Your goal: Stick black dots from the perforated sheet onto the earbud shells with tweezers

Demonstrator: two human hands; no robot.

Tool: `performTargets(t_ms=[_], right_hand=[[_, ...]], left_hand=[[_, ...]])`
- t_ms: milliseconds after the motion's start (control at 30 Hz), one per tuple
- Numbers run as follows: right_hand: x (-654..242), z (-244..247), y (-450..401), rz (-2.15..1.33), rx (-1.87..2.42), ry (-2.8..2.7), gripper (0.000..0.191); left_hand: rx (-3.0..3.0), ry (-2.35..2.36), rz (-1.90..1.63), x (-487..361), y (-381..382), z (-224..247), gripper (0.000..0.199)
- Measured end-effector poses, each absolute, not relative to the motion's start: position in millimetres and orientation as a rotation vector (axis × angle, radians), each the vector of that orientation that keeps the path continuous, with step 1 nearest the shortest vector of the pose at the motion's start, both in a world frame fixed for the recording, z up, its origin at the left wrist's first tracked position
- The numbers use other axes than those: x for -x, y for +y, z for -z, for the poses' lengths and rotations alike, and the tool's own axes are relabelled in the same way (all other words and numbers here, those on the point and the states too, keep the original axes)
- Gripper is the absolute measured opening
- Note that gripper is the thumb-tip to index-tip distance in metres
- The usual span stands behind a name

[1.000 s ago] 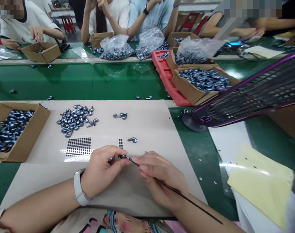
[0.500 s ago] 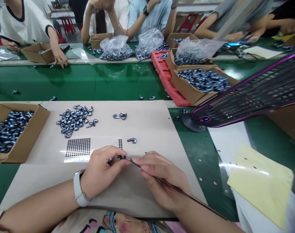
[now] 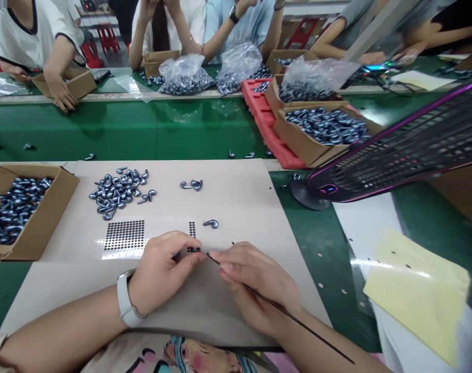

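My left hand [image 3: 161, 272] pinches a small dark earbud-shaped part [image 3: 195, 249] between thumb and fingertips. My right hand [image 3: 255, 287] is shut on a long thin black stick [image 3: 276, 305], whose tip reaches that part. Just above my left fingers lie a sheet of black dot stickers [image 3: 124, 235] and a narrow strip of the same dots [image 3: 191, 229]. One loose blue-grey earbud-shaped part [image 3: 211, 224] rests beyond my fingertips. Farther up are a small pair of such parts [image 3: 191, 185] and a heap of them [image 3: 117, 192]. All of these lie on a beige cardboard sheet [image 3: 224, 207].
A cardboard box [image 3: 59, 207] full of parts sits at the left of the sheet. To the right stand a black desk fan [image 3: 414, 140] and a yellow paper sheet [image 3: 418, 295]. Across a green belt [image 3: 103, 129], co-workers sit behind boxes, plastic bags and a red tray [image 3: 265, 119].
My hands have barely moved, and the stick's tip stays at the part. A co-worker's hand at the far left has shifted leftward, towards that person's box.
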State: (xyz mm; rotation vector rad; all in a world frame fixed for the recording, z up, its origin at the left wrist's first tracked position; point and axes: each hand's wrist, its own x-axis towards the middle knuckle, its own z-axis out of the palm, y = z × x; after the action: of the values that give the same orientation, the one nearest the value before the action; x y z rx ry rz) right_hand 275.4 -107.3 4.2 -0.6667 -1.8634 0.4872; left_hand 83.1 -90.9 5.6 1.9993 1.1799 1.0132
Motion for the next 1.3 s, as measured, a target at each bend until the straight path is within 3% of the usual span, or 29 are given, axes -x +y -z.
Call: performTargets(t_ms=[700,1133,1300], right_hand=[[-276.5,-3.0,-106.1,-0.555,0.666,-1.856,0.036],[-279.5,3.4,-108.7,-0.69,0.81,-1.466,0.017],[-275.2,1.9,-108.1,-0.707,0.795,-1.404,0.022]], left_hand=[[-2.022,1.175,-0.955,-81.4,-90.6,-4.4,0.005],[-1.543,1.208,-1.019,-81.6,-87.0,-10.1,0.008],[-1.5,1.179,-1.028,-80.5,-85.0,-10.0,0.009]])
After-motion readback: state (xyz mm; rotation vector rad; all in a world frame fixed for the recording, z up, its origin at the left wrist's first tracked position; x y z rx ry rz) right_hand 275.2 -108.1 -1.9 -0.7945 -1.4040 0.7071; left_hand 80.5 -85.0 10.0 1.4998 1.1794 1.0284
